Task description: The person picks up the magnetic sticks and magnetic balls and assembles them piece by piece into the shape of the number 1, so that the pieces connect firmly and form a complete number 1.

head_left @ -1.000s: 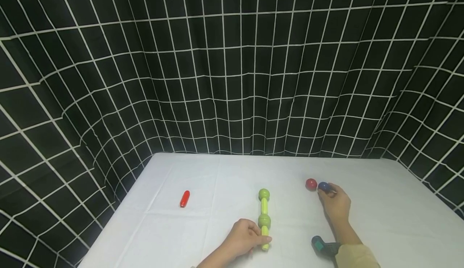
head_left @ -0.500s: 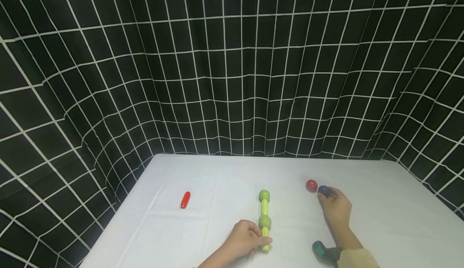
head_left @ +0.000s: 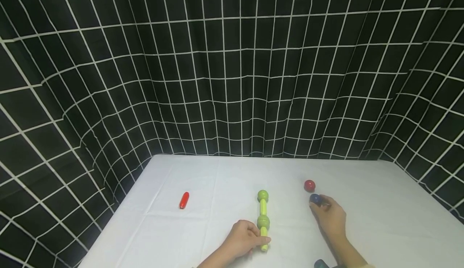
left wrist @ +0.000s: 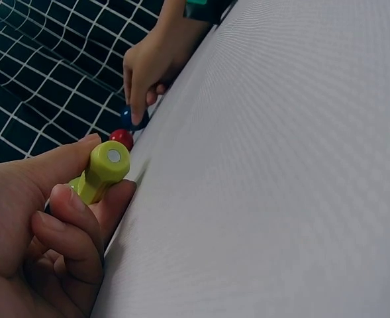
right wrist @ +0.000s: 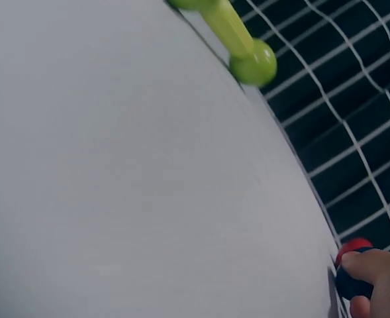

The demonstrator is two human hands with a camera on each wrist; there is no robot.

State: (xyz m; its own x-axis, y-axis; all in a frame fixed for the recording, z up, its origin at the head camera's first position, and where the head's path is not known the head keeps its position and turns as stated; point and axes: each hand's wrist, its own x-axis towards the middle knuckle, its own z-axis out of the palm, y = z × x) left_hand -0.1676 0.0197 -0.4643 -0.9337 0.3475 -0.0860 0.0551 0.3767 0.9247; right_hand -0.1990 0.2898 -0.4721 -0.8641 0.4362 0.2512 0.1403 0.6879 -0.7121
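Observation:
My left hand (head_left: 243,237) pinches the near yellow-green rod (left wrist: 100,173) between thumb and fingers. That rod is the end of a straight chain, with a green ball (head_left: 263,221), a second rod (head_left: 263,207) and another green ball (head_left: 262,196) running away from me. To the right, my right hand (head_left: 331,218) grips a dark blue ball (head_left: 315,199) with thumb and fingertips. In the right wrist view, thumb and finger partly cover the blue ball (right wrist: 353,285).
A red ball (head_left: 309,185) lies just beyond the blue one. Over on the left is a short red rod (head_left: 184,200). A white cloth covers the table (head_left: 163,235), and a black curtain with a white grid (head_left: 232,78) hangs behind it.
My right hand has drawn the blue ball back toward me and slightly left, opening a gap from the red ball. The left hand and the green chain have stayed put.

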